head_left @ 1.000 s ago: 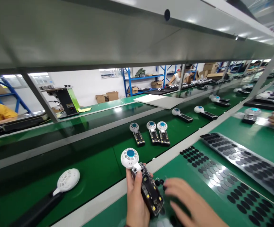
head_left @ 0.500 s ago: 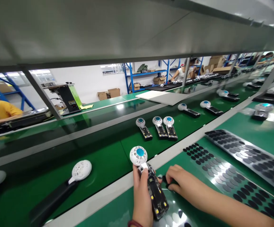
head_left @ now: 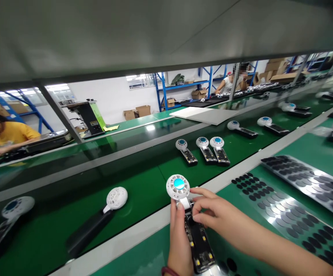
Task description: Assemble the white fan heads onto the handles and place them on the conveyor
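Note:
My left hand [head_left: 180, 239] is wrapped round a handheld device [head_left: 195, 232]. Its round white slotted head bears a blue disc and points away from me; the dark handle lies open on a circuit board. At the device's neck is my right hand [head_left: 215, 209], thumb and a finger pinched together over the top of the board. Another fingertip of that hand meets the edge of the white head. Whether something small sits in the pinch is hidden. Below the right forearm, a black disc [head_left: 231, 264] lies near the handle's end.
A sheet of black discs [head_left: 284, 212] and another sheet [head_left: 312, 180] lie on the right. Several similar devices [head_left: 220, 151] rest on the green belt [head_left: 143, 203]; a black-handled one [head_left: 91, 232] lies left. A metal shelf [head_left: 126, 38] hangs overhead. People work beyond the belt.
My right hand has come up and left from the bench surface to the device's neck and head. The left hand keeps its hold. The view has shifted slightly, with more belt showing on the left.

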`<state>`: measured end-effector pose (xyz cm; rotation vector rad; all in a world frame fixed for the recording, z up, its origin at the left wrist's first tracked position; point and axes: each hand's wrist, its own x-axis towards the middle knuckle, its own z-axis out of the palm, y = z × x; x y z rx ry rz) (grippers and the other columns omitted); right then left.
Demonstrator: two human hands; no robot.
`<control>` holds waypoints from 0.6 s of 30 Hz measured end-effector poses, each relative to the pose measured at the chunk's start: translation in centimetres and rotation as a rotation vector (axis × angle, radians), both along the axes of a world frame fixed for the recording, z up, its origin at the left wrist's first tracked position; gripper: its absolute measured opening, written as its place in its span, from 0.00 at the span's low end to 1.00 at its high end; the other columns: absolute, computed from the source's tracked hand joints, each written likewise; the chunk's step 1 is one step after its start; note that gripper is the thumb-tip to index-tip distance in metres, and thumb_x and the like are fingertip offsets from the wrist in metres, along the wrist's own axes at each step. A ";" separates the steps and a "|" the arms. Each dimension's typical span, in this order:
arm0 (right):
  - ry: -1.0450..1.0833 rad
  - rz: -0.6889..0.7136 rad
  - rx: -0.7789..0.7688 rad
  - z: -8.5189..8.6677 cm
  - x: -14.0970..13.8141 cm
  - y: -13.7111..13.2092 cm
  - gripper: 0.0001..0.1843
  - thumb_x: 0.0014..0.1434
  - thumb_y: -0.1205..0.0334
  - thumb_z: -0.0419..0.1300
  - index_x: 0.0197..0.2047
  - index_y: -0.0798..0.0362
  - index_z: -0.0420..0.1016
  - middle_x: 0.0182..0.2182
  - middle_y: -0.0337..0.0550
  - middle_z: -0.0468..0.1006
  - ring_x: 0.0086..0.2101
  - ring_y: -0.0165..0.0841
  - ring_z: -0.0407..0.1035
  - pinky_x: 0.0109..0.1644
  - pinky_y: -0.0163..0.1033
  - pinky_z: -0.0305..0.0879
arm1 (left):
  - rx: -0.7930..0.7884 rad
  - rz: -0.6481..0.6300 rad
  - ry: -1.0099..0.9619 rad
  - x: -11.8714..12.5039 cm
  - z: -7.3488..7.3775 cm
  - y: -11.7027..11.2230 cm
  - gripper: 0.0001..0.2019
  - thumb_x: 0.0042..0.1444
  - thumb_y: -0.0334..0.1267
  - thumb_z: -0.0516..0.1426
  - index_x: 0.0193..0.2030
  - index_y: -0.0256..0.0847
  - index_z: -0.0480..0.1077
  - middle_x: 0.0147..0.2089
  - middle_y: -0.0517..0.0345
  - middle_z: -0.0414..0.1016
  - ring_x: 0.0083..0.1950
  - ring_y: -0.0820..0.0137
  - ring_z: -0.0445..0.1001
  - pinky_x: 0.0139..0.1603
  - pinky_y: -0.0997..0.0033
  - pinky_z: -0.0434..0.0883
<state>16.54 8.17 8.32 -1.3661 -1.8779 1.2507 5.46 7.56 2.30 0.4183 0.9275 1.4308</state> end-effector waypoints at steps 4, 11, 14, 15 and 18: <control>0.029 0.023 0.055 0.4 0.2 -0.1 0.08 0.56 0.65 0.51 0.28 0.49 0.69 0.50 0.39 0.66 0.54 0.36 0.58 0.53 0.40 0.59 | 0.006 0.006 -0.075 0.0 0.0 0.0 0.34 0.47 0.51 0.57 0.59 0.40 0.59 0.49 0.50 0.74 0.52 0.57 0.70 0.50 0.65 0.67; -0.013 -0.007 0.060 -1.5 0.0 -1.7 0.43 0.52 0.64 0.56 0.65 0.39 0.37 0.62 0.42 0.51 0.59 0.39 0.51 0.59 0.49 0.53 | 0.027 -0.027 -0.134 0.4 0.2 -1.3 0.35 0.52 0.52 0.53 0.64 0.53 0.44 0.60 0.53 0.64 0.57 0.61 0.65 0.52 0.66 0.66; -0.101 0.009 0.168 -3.0 -0.3 -3.3 0.44 0.51 0.68 0.53 0.66 0.47 0.35 0.65 0.49 0.41 0.61 0.43 0.45 0.60 0.52 0.49 | 0.067 0.002 0.096 1.0 0.9 -1.5 0.43 0.45 0.51 0.60 0.65 0.50 0.43 0.63 0.53 0.59 0.62 0.60 0.58 0.57 0.69 0.61; -0.097 0.026 0.166 -3.3 -0.1 -3.8 0.44 0.51 0.67 0.53 0.67 0.49 0.34 0.65 0.51 0.40 0.61 0.43 0.44 0.60 0.51 0.50 | 0.085 0.013 0.192 1.0 1.4 -1.5 0.46 0.42 0.49 0.62 0.65 0.47 0.42 0.62 0.50 0.61 0.62 0.59 0.58 0.58 0.68 0.59; -0.041 0.026 0.186 -3.2 1.4 -3.5 0.47 0.52 0.65 0.54 0.66 0.49 0.26 0.64 0.50 0.48 0.59 0.37 0.51 0.58 0.43 0.56 | 0.068 0.062 0.409 0.2 3.4 -1.7 0.52 0.37 0.42 0.65 0.66 0.44 0.39 0.55 0.44 0.69 0.61 0.53 0.59 0.61 0.57 0.55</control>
